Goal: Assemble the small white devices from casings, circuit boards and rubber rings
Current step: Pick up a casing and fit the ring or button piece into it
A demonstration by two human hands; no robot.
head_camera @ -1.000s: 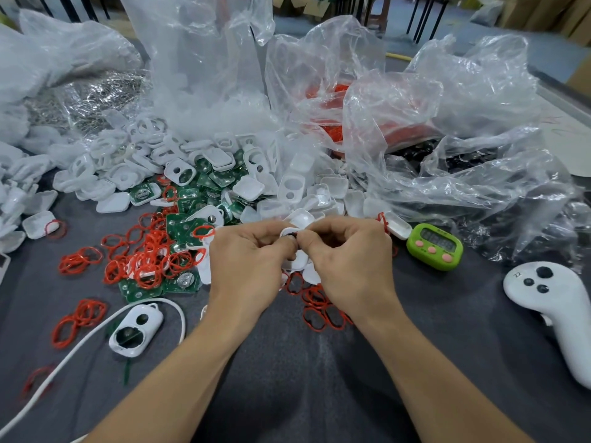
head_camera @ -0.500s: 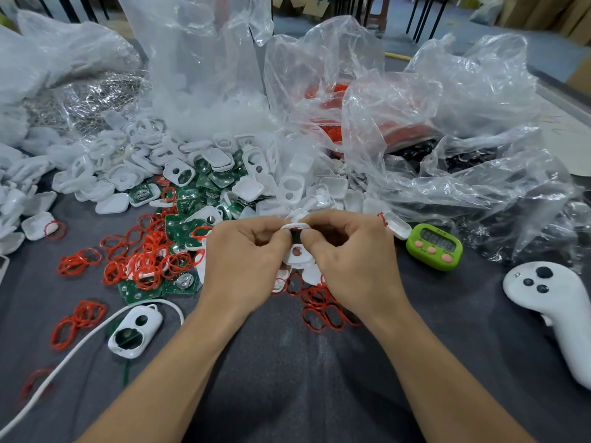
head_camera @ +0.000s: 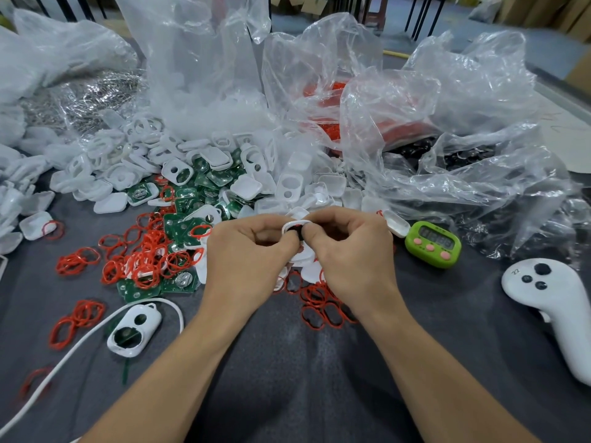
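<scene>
My left hand [head_camera: 246,254] and my right hand [head_camera: 351,251] meet at the middle of the table and both pinch one small white casing [head_camera: 295,226] between thumbs and fingers. Its lower part is hidden by my fingers. Behind my hands lies a heap of white casings [head_camera: 198,164] mixed with green circuit boards [head_camera: 204,183]. Red rubber rings [head_camera: 147,257] lie scattered to the left, and more red rings [head_camera: 323,305] sit under my right wrist. One assembled white device [head_camera: 134,329] rests at the lower left.
A green timer [head_camera: 433,243] stands right of my hands, and a white controller [head_camera: 556,302] lies at the far right. Crumpled clear plastic bags [head_camera: 447,139] fill the back. A white cable [head_camera: 64,353] runs across the lower left of the grey table [head_camera: 287,362].
My thumbs have shifted on the casing and it now tilts so its top rim shows above my fingers. Both hands stay in the same spot.
</scene>
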